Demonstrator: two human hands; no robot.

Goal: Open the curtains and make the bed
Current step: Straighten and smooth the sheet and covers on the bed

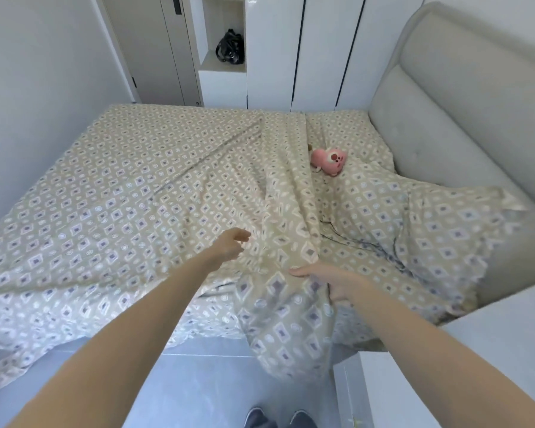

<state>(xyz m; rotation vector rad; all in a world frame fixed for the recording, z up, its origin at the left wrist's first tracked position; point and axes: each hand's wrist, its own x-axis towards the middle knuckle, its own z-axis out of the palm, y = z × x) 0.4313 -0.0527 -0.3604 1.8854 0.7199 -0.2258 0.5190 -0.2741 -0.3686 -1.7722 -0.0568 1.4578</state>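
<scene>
A beige quilt [112, 193] with a purple diamond pattern covers most of the bed and hangs over the near edge toward the floor. My right hand [331, 281] grips a bunched fold of the quilt near the bed's front edge. My left hand [230, 244] hovers just above the quilt with fingers apart, holding nothing. A matching pillow [439, 230] lies by the grey padded headboard [464, 97] on the right. A pink plush toy [328, 160] rests on the sheet beside the quilt's turned-back edge. No curtains are in view.
White wardrobe doors [322, 50] stand behind the bed, with an open niche holding a black bag [230, 47]. A white wall [37, 72] runs along the left. A white nightstand [445, 381] sits at lower right. My feet in slippers [278, 418] stand on the grey floor.
</scene>
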